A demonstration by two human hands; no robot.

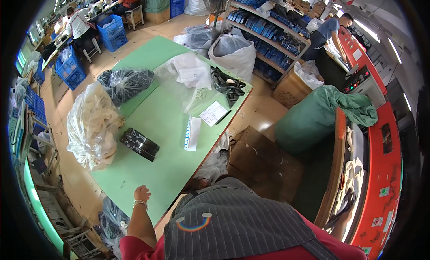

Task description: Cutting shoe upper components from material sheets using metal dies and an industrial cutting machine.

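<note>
My left hand [142, 193] rests with curled fingers on the near edge of the green table [156, 170], a bracelet on its wrist, and holds nothing. The nearest thing to it is a black stack of flat pieces [139, 144], lying further up the table and apart from the hand. My right hand [346, 211] reaches down at the lower right into a wooden bin [335, 170] of beige and dark pieces beside the orange machine [383, 161]; its fingers are mostly hidden. My striped apron fills the lower middle.
On the table lie a clear bag of beige pieces [92, 125], a bag of black pieces [125, 83], a white paper strip [192, 133], a note [213, 113] and black straps [228, 86]. Cardboard boxes [255, 157] and a green cloth heap [320, 114] stand to the right. Other people work at the back.
</note>
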